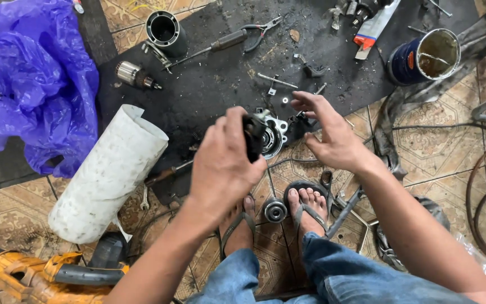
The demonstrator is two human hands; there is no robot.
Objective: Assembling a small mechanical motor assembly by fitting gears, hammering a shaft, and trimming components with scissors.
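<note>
On the floor mat: pliers (259, 31), a screwdriver (212, 46), a metal cylinder (164, 29) and a motor armature (135, 75) lie toward its far edge.
Beside the mat: purple plastic bag (26, 79), white rolled sheet (108, 174), open can (426, 56).
Left hand (223, 163): fingers clamped on a black part (253, 137) of the round metal housing (272, 134).
Right hand (330, 132): fingers spread, holding nothing, just beside the housing.
Between the feet: a bearing (275, 211).
</note>
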